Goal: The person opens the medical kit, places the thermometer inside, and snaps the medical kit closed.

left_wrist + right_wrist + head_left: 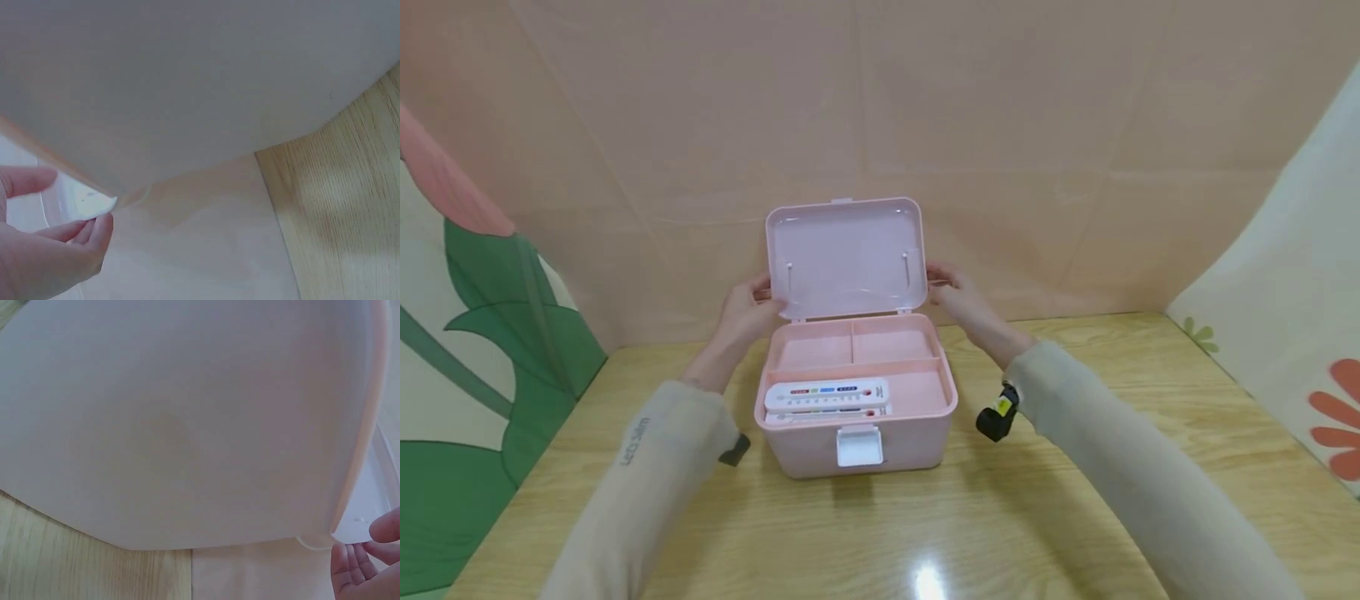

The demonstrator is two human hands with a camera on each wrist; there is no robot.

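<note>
A pink storage box [865, 446] stands on the table with its hinged lid [850, 258] raised upright. My left hand [747, 312] holds the lid's left edge low down, thumb at the front and fingers behind. On the opposite edge, my right hand [958, 300] grips the lid, its fingertips partly hidden behind it. Both wrist views show the box's outer wall [156, 94] close up, with thumb and fingers at the lid's corner. Two white thermometers [827, 393] with coloured labels lie overlapping in the front compartment.
Two smaller compartments lie at the back of the box, split by a divider [852, 342]. A white latch [860, 447] hangs on the box front. The wooden table [1060, 500] meets a beige cloth backdrop [1037, 167] behind the box. Floral panels stand at both sides.
</note>
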